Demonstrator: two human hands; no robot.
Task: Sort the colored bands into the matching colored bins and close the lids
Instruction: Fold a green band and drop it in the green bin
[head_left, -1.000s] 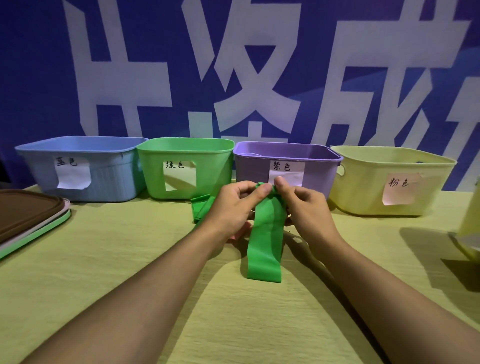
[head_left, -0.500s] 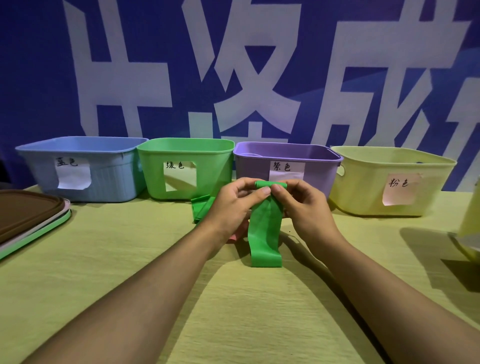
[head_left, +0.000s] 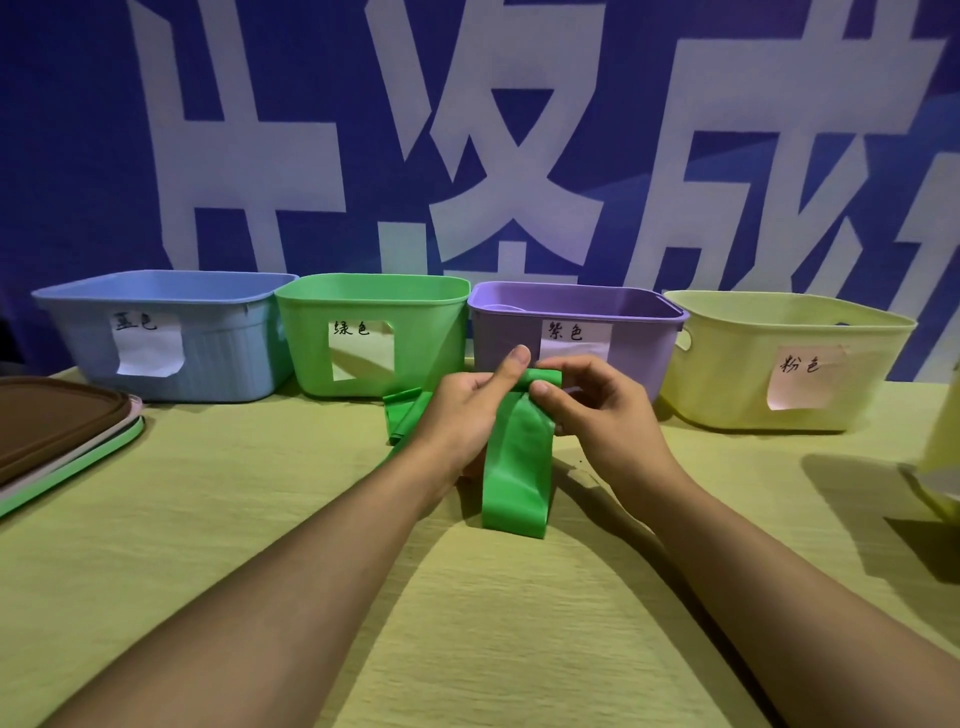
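Hands are meeting at the centre of the table (head_left: 208, 545). My left hand (head_left: 462, 410) and right hand (head_left: 597, 410) are both pinching the top fold of a green band (head_left: 517, 467), thumbs and fingers curled onto it. The band is hanging down between my wrists as a loop, its lower end resting on the table just below my hands.

A second green band (head_left: 402, 415) is lying flat on the table, partly hidden behind my left hand. Something reddish is showing under my left palm; I cannot tell what it is.

Beyond my hands four open bins are standing in a row, each bearing a paper label: blue bin (head_left: 156, 338) far to the left, green bin (head_left: 371, 332) just beyond my left hand, purple bin (head_left: 576, 322) directly beyond both hands, yellow bin (head_left: 784, 358) to the right.

Far left of my left forearm, stacked lids (head_left: 57, 431) are lying on the table, a brown one on top.
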